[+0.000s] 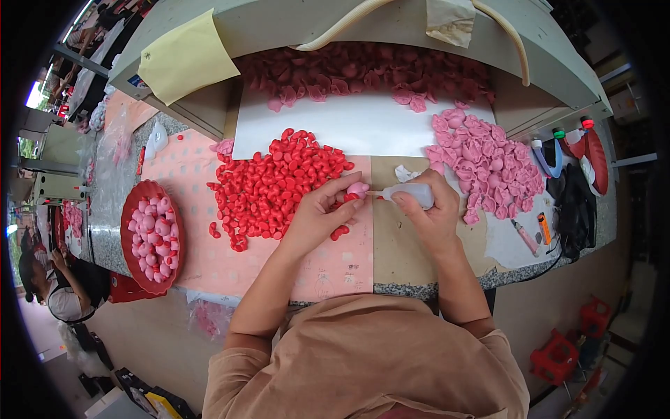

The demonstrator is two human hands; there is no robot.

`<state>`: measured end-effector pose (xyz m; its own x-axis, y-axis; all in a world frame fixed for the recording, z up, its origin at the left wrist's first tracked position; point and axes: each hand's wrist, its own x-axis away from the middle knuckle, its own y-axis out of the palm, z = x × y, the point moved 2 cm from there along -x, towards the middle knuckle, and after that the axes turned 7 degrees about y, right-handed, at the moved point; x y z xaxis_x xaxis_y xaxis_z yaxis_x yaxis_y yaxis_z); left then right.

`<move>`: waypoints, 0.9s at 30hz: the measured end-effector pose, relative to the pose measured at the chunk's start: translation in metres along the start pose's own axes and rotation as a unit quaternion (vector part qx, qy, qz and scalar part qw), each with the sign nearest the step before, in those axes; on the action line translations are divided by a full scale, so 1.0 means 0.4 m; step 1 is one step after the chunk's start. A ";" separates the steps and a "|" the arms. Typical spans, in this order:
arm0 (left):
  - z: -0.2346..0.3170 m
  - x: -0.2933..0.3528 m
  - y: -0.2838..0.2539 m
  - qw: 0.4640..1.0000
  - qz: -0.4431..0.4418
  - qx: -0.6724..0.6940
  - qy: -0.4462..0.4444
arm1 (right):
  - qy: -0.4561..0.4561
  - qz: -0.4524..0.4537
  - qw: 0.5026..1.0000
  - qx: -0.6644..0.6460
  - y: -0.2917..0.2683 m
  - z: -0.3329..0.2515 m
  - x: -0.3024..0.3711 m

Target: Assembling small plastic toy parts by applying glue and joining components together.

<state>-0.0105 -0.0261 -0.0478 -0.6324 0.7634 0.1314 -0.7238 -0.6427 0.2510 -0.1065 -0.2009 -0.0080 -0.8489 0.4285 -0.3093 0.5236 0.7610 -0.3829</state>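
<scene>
Between the fingertips of my left hand (315, 218) is a small pink rounded piece (358, 188) with a red part beside it; the fingers are closed on it. My right hand (438, 213) is wrapped round a whitish squeeze bottle (412, 193), its thin nozzle pointing left and meeting the pink piece. A heap of small glossy red pieces (269, 185) lies just left of my left hand. Past my right hand spreads a pile of pink shell-like pieces (488, 164).
At the left stands a red fluted bowl (126, 230) of pink-and-red pieces. A grey cabinet (565, 77) overhangs more dark pink pieces (363, 70). Right are a tube (525, 236), an orange cutter (544, 228) and a black bag (578, 209). Another person (66, 286) sits far left.
</scene>
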 end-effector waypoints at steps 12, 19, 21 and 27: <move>0.006 -0.002 0.005 1.000 0.002 0.006 -0.012 | 0.071 0.001 0.997 -0.031 0.005 0.017 -0.001; -0.008 -0.005 -0.004 1.000 0.001 0.012 0.005 | 0.197 0.024 0.941 -0.276 -0.008 0.050 -0.009; -0.006 -0.006 -0.001 1.000 0.008 0.019 0.009 | 0.231 0.034 0.900 -0.368 -0.011 0.054 -0.014; 0.006 -0.005 0.007 0.996 0.034 0.075 0.043 | 0.255 -0.040 0.886 -0.385 0.015 0.024 -0.019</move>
<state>-0.0106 -0.0291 -0.0449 -0.7039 0.7066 0.0724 -0.6333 -0.6706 0.3864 -0.0961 -0.2043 -0.0163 -0.9062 0.3725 0.2004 0.4224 0.8215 0.3831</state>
